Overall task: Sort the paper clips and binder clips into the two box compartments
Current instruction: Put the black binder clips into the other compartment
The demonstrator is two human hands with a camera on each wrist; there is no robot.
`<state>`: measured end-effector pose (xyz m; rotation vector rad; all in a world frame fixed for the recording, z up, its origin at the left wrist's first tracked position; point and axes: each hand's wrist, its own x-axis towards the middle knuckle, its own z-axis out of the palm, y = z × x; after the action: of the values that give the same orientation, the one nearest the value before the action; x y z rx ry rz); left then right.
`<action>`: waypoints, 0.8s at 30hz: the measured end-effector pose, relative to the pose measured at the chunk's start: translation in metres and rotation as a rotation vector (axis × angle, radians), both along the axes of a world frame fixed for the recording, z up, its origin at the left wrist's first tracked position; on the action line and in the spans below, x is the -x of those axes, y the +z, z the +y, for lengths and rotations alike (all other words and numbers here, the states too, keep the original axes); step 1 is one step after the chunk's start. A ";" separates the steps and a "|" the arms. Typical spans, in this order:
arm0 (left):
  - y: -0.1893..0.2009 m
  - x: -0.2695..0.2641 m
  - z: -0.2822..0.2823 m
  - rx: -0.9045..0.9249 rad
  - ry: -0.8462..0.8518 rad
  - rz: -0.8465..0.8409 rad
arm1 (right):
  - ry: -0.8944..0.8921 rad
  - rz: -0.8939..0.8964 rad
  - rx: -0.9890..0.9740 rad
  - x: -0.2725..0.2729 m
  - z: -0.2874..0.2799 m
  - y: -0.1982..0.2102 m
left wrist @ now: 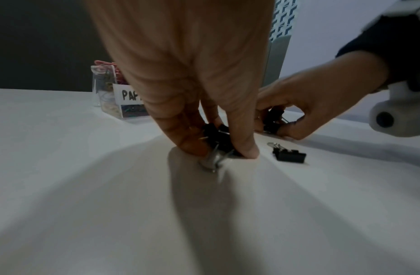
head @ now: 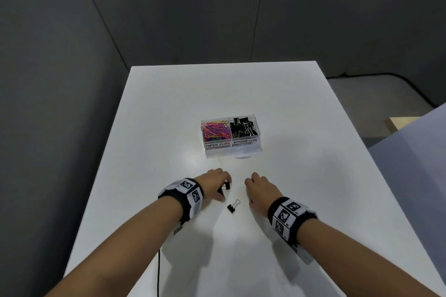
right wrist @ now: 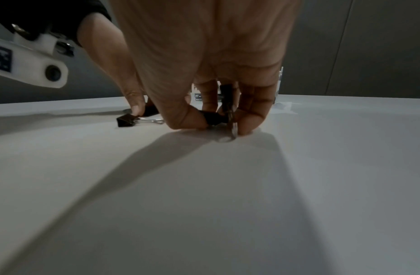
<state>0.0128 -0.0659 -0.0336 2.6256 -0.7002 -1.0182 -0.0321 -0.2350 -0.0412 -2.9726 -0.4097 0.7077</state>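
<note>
A clear two-compartment box [head: 231, 150] sits mid-table, with coloured paper clips [head: 214, 130] on its left side and black binder clips [head: 245, 126] on its right. My left hand [head: 216, 184] is down at the table, thumb and fingers pinching black binder clips [left wrist: 217, 138]. My right hand [head: 258, 188] also reaches down to the surface and pinches black binder clips [right wrist: 214, 118]. One loose binder clip [head: 233, 206] lies on the table between the two hands, also seen as a loose binder clip [left wrist: 289, 154] and a loose binder clip [right wrist: 127, 120] in the wrist views.
The white table [head: 289, 103] stretches around the box. Grey walls stand behind and to the left. A pale partition [head: 415, 152] is at the right. A black cable [head: 158, 272] hangs at the table's near left edge.
</note>
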 end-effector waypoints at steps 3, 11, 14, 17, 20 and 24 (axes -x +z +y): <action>0.000 -0.003 0.000 0.015 0.034 0.021 | -0.028 -0.004 -0.038 -0.005 -0.003 -0.001; -0.001 0.007 0.006 0.055 0.005 -0.056 | 0.258 0.050 -0.149 0.006 0.003 0.010; -0.002 0.011 0.010 0.053 0.004 -0.066 | 0.343 0.096 -0.140 0.016 0.009 0.008; 0.000 0.011 0.012 0.059 0.051 -0.042 | 0.360 0.116 -0.114 0.019 0.013 0.002; 0.002 0.010 0.014 0.064 0.078 -0.025 | 0.317 0.107 -0.127 0.017 0.015 -0.002; 0.010 0.004 0.018 0.090 0.118 -0.035 | 0.302 0.110 -0.108 0.006 0.012 0.004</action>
<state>0.0087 -0.0481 -0.0237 2.5787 -0.5765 -0.8883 -0.0381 -0.2235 -0.0372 -2.7828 -0.8706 0.8394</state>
